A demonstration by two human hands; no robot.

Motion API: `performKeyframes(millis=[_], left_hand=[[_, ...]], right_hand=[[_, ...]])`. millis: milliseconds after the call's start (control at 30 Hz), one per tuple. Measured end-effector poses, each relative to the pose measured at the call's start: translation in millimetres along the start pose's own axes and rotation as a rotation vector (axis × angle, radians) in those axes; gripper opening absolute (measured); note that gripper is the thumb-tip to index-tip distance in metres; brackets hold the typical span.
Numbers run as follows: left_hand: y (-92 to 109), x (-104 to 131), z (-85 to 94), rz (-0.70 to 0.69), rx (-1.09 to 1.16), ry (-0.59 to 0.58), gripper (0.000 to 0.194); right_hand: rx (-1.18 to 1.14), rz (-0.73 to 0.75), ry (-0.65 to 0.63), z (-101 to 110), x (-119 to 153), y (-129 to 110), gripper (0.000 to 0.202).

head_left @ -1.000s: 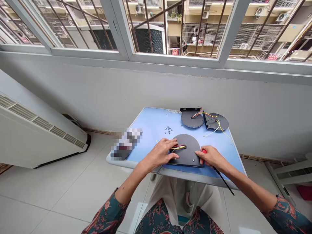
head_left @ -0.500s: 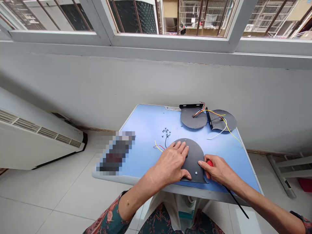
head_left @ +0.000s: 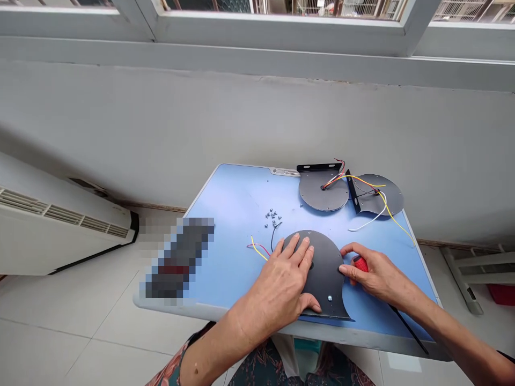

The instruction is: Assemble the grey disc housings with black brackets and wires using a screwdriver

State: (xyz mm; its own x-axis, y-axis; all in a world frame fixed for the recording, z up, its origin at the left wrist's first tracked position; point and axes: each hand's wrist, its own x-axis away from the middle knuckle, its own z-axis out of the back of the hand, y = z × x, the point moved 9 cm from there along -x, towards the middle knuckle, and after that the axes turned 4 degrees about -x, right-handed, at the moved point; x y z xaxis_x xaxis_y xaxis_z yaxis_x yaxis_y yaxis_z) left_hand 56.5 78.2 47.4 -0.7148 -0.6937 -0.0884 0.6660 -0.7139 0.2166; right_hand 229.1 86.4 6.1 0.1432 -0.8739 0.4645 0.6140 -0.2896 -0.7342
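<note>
My left hand (head_left: 286,276) lies flat on a dark grey rounded plate (head_left: 326,252), fingers spread and thumb near its front edge. One silver screw (head_left: 330,298) shows on the plate's lower right part. Red and yellow wires (head_left: 257,247) and a black one come out on the plate's left side. My right hand (head_left: 376,271) holds a screwdriver (head_left: 361,262) by its red handle against the palm. The black shaft points back towards me, past the table's front edge. Thumb and forefinger of that hand touch the plate's right edge.
Several small screws (head_left: 273,215) lie loose on the blue table (head_left: 225,214) beyond the plate. Two similar grey units with black brackets, one at the back (head_left: 324,193) and one at the right (head_left: 382,201), trail coloured wires. A pixelated dark item (head_left: 181,257) is at the left.
The view has tilted down, so everything sits differently in the picture. My right forefinger has straightened onto the plate's edge, with the screwdriver still in that hand. My left hand stays on the plate.
</note>
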Motion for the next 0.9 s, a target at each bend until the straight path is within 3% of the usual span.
performKeyframes(millis=[367,667,900], left_hand=[[-1.4,-0.8,-8.5,-0.052,-0.059,-0.022,0.094],[15.6,-9.0,-2.7,-0.057,-0.210,-0.106,0.091],[16.1,-10.2,-0.3,-0.051,-0.219,-0.138,0.091]], right_hand=[[-0.237,0.071,0.001,-3.7,0.8,-10.0,0.041],[-0.215,0.136,0.044,-3.8,1.3,-11.9,0.037],[-0.213,0.123,0.058,-6.5,0.5,-8.4,0.039]])
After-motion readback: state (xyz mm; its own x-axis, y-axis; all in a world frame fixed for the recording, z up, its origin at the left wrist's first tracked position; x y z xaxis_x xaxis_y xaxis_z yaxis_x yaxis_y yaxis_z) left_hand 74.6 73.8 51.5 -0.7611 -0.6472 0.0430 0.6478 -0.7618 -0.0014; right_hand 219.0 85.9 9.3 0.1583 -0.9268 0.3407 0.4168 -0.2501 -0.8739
